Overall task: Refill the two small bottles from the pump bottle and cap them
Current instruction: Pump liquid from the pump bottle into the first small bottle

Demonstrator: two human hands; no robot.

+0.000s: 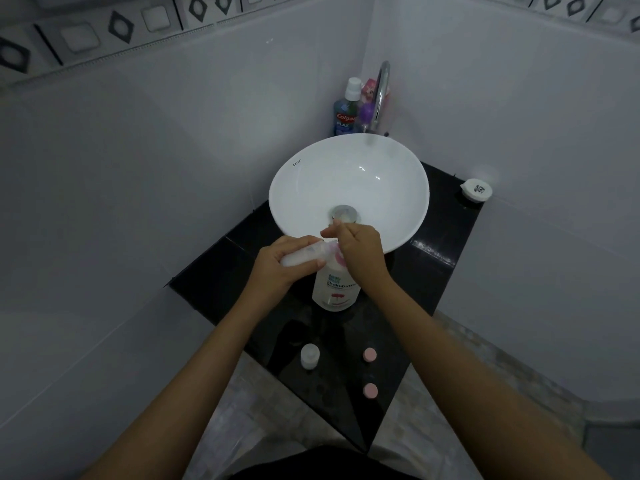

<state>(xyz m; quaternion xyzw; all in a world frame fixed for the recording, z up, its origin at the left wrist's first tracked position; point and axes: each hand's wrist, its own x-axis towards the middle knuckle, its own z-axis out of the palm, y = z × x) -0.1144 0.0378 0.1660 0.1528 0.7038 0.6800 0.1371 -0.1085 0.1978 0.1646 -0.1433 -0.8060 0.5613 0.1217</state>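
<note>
**Small bottle held at the pump spout**

Small bottle (302, 255), clear and uncapped, lies tilted almost sideways in the left hand (281, 268), whose fingers are wrapped around its body. Its mouth points toward the pink pump head (335, 255) of the white pump bottle (335, 289), which stands upright on the black counter (436, 251) just in front of the basin. The right hand (360, 252) rests on top of the pump head, palm down with fingers loosely curled; the exact meeting of spout and bottle mouth is hidden beneath it.

Nearer the person, a second small bottle (309, 356) stands upright and open on the counter. To its right lie two pink caps (369, 355), apart from each other, one closer to the counter's front point.

Behind the hands sits the round white sink (311, 188), with a chrome tap (381, 95) arching over it and a mouthwash bottle (346, 112) in the corner. A small white lidded container (476, 190) stands at the counter's right edge against the wall.
</note>
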